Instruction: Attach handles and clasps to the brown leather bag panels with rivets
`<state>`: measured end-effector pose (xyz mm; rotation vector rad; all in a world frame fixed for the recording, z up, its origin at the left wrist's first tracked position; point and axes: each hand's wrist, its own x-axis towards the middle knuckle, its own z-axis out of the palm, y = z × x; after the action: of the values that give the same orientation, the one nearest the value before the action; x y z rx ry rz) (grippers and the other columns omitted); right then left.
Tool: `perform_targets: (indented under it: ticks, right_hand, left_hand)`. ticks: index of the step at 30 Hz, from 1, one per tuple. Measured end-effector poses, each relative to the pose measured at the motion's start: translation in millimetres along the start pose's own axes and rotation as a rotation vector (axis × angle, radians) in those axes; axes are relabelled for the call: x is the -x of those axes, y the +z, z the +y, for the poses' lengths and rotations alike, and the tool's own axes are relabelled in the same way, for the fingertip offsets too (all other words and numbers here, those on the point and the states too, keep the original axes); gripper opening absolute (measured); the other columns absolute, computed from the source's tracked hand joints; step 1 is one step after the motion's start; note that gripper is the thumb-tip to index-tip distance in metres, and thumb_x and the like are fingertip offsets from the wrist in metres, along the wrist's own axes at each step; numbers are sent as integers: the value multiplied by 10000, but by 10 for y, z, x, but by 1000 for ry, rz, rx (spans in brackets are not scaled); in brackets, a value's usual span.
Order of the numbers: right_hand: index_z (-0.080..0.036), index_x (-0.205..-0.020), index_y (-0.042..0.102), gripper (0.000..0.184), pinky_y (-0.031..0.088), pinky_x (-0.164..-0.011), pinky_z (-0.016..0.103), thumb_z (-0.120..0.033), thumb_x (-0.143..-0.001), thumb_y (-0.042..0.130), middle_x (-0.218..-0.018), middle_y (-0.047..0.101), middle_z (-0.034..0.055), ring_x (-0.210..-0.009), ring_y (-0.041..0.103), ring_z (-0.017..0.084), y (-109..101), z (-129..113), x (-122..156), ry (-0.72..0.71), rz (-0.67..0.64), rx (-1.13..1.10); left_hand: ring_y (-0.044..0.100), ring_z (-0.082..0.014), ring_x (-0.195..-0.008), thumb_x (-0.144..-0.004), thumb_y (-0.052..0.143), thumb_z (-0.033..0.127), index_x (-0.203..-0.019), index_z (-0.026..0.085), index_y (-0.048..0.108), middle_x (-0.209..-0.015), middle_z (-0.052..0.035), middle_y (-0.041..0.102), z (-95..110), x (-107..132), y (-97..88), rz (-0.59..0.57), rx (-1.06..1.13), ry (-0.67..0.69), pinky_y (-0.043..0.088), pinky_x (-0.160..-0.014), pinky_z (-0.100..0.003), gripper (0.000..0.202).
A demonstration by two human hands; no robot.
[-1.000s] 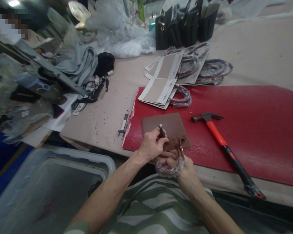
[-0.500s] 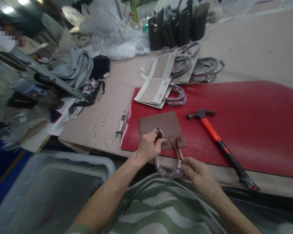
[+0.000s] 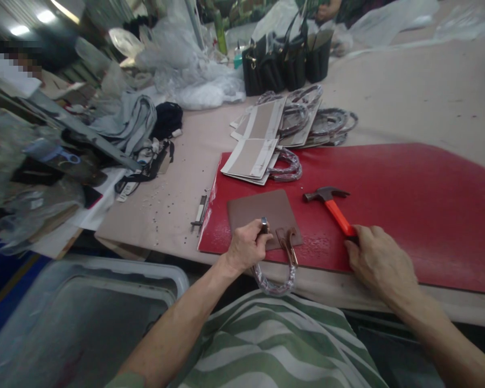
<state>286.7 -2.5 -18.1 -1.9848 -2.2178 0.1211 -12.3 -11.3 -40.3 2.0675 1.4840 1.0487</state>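
My left hand [image 3: 248, 245] is closed around a short metal punch [image 3: 264, 223], held upright with its shiny top showing; its lower end is hidden by my fingers. Under it is a square brown pad [image 3: 258, 207]. A bag handle [image 3: 272, 285] wrapped in clear plastic loops over the table's front edge. One brown leather end of it rests on the pad, and the other is hidden at my left hand. Over to the right, my right hand [image 3: 383, 264] is closed on the grip of a claw hammer [image 3: 336, 211], whose head lies on the red mat [image 3: 412, 210].
Flat bag panels with plastic-wrapped handles [image 3: 253, 156] are stacked behind the pad. Black bags [image 3: 286, 62] stand farther back near crumpled plastic [image 3: 202, 81]. A slim metal tool [image 3: 200, 211] lies left of the mat. A plastic bin [image 3: 105, 275] is below left. A person's hand [image 3: 327, 11] shows at the back.
My right hand has let go of the bag handle, moved right and taken hold of the hammer's grip. My left hand stays over the pad with the punch.
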Motion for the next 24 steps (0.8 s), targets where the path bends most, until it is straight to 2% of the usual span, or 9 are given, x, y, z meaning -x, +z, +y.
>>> perform_targets:
  ticks: [3, 7, 10, 12, 13, 16, 19, 22, 24]
  right_hand:
    - [-214, -821, 555, 104, 404, -568, 330, -313, -791, 571, -744, 613, 77, -634, 554, 216, -25, 27, -138, 130, -146, -295]
    - [-223, -811, 556, 190, 393, -460, 291, -349, -694, 636, -635, 571, 19, -495, 494, 158, -100, -78, -223, 362, -453, -1090]
    - [-221, -765, 532, 234, 286, -385, 237, -402, -680, 655, -594, 465, -36, -416, 338, 90, -215, -252, -202, 511, -560, -1384]
    - [-233, -719, 485, 322, 250, -370, 223, -503, -735, 659, -572, 415, -57, -403, 296, 77, -372, -379, -152, 516, -474, -1345]
    - [-237, -708, 472, 376, 260, -368, 227, -566, -774, 641, -569, 424, -51, -403, 315, 83, -477, -439, -120, 464, -394, -1274]
    - [-248, -724, 495, 439, 320, -393, 248, -654, -886, 528, -572, 507, -11, -425, 429, 119, -822, -588, -20, 183, -64, -924]
    - [-265, -762, 496, 375, 297, -415, 262, -571, -972, 447, -515, 500, -22, -391, 440, 126, -1016, -687, 41, -157, 180, -582]
    - [-270, -732, 451, 365, 202, -411, 295, -501, -1009, 391, -454, 423, -47, -329, 358, 121, -1017, -719, 55, -444, 203, -346]
    - [-272, -716, 428, 381, 167, -428, 318, -496, -1018, 365, -454, 424, -44, -322, 345, 128, -1019, -709, 66, -527, 170, -238]
  left_hand:
    - [713, -201, -805, -861, 613, 146, -928, 196, 591, -866, -60, 722, -10, 6, 15, -2, -4, 19, 568, -767, -297, 87]
    - [712, -200, -801, -858, 608, 132, -942, 191, 591, -867, -59, 715, -16, 11, 44, 16, -5, 33, 572, -757, -293, 104]
    - [717, -211, -804, -856, 606, 133, -954, 193, 594, -873, -66, 717, -22, 11, 69, 26, -16, 44, 579, -755, -302, 116]
    - [719, -217, -799, -853, 608, 136, -962, 193, 598, -871, -69, 717, -29, 10, 84, 39, -17, 57, 583, -751, -309, 124]
    - [719, -218, -794, -851, 608, 135, -964, 193, 600, -867, -69, 716, -33, 10, 91, 45, -15, 63, 584, -746, -311, 128]
    - [721, -221, -796, -847, 602, 132, -960, 194, 607, -862, -67, 713, -44, 11, 107, 55, -4, 68, 584, -735, -310, 128]
    - [718, -215, -802, -845, 595, 129, -950, 201, 606, -855, -57, 712, -45, 13, 119, 59, 4, 53, 579, -741, -304, 128]
    - [711, -211, -792, -845, 590, 124, -961, 207, 605, -845, -49, 708, -37, 13, 125, 42, 17, 36, 572, -734, -300, 144]
    - [708, -210, -786, -846, 591, 125, -971, 206, 604, -844, -47, 706, -32, 13, 124, 30, 32, 27, 569, -730, -300, 150]
